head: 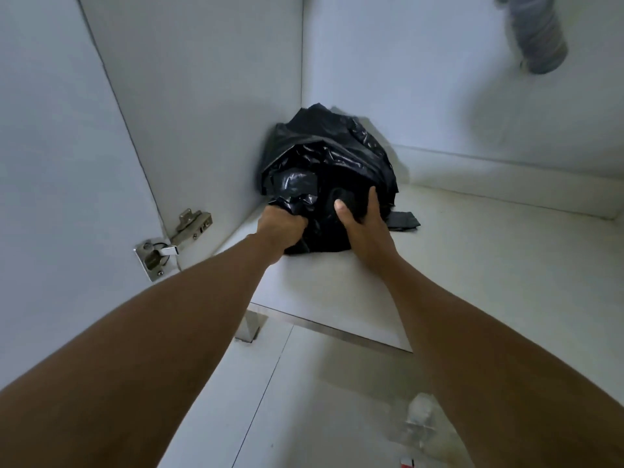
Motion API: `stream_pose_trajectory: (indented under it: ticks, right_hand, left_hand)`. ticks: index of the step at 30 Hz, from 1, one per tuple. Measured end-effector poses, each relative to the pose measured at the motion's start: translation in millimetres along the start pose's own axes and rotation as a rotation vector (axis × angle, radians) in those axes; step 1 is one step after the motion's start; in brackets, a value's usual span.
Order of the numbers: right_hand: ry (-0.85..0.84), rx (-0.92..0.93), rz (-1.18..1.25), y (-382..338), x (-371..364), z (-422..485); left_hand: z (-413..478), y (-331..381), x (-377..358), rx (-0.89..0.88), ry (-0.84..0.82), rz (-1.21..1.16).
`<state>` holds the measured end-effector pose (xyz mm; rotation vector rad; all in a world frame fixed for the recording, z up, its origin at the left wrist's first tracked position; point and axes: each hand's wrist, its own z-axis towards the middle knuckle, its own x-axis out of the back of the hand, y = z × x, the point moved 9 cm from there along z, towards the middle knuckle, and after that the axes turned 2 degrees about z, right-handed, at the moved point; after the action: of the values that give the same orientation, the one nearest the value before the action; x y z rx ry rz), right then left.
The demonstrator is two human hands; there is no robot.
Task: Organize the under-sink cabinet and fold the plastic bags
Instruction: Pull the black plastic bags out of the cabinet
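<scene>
A crumpled heap of black plastic bags (324, 163) sits in the back left corner of the white under-sink cabinet floor (472, 265). My left hand (282, 228) grips a bunch of the black plastic at the heap's lower left. On the lower right of the heap my right hand (363, 228) holds the plastic, thumb spread on the front and fingers curled round the side. A flat folded black strip (403, 221) lies on the floor just right of the heap.
The open cabinet door (50, 163) stands at the left on a metal hinge (175, 241). A grey drain pipe (540, 35) hangs at the top right. A metal cabinet leg (251, 325) and a clear plastic bag (422, 420) are on the tiled floor below.
</scene>
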<state>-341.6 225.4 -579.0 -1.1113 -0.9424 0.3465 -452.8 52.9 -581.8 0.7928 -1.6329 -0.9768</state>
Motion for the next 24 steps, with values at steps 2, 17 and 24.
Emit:
stream_pose_trajectory:
  ticks: [2,17,24]
  right_hand:
    - [-0.036,0.036,-0.096,1,-2,-9]
    - [-0.133,0.326,-0.622,-57,-23,-137]
    - [0.072,0.360,0.122,-68,1,-196]
  left_hand:
    - [-11,-2,9,-0.024,-0.045,0.064]
    - [-143,3,59,-0.427,-0.252,0.840]
    - [-204,7,105,-0.528,-0.240,0.492]
